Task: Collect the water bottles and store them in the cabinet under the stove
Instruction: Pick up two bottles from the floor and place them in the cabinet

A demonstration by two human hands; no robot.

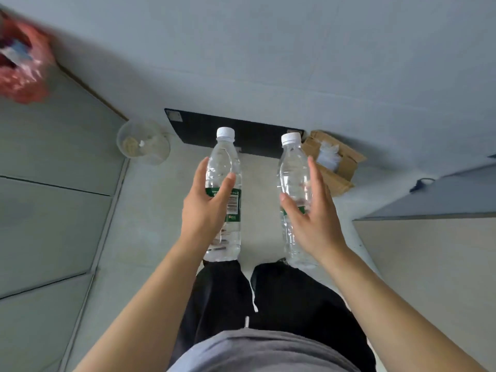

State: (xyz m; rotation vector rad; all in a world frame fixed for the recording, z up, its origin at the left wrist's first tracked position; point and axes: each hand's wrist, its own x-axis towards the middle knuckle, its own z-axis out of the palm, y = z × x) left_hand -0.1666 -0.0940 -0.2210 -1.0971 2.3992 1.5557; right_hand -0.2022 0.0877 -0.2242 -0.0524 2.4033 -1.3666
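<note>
I hold two clear water bottles with white caps and green labels upright in front of me, above the floor. My left hand (206, 208) is wrapped around the middle of the left bottle (225, 162), thumb across its label. My right hand (314, 218) grips the right bottle (292, 167) from its right side, fingers spread along it. Both bottles look full. The stove and the cabinet under it are not clearly in view.
Grey cabinet fronts (53, 183) run along the left. A red plastic bag (24, 65) sits at top left. On the floor lie a clear plastic cup (142, 142), a black mat (241, 132) and a cardboard box (335, 162). A grey panel (442, 197) juts in at right.
</note>
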